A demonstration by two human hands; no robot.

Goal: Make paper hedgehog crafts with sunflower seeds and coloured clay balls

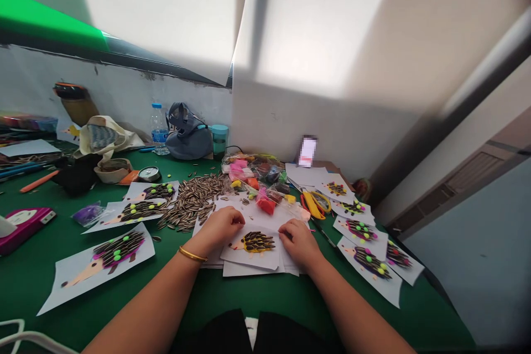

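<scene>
Left hand [222,228], right hand [302,240] curled beside hedgehog picture [259,241], likely steadying it; pinch undeterminable. Seeds [193,199] left of picture, seemingly for reach.

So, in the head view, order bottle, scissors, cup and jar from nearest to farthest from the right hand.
1. Scissors, just beyond the right hand
2. Cup, back, left of centre
3. Bottle, left of the cup
4. Jar, far left

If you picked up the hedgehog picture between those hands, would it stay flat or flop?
The hedgehog picture looks like thin paper, so it would probably flex when lifted. The seeds crowding the back likely make its middle heavier than the bare edges. Several point outward, so a careless push might knock some loose.
</scene>
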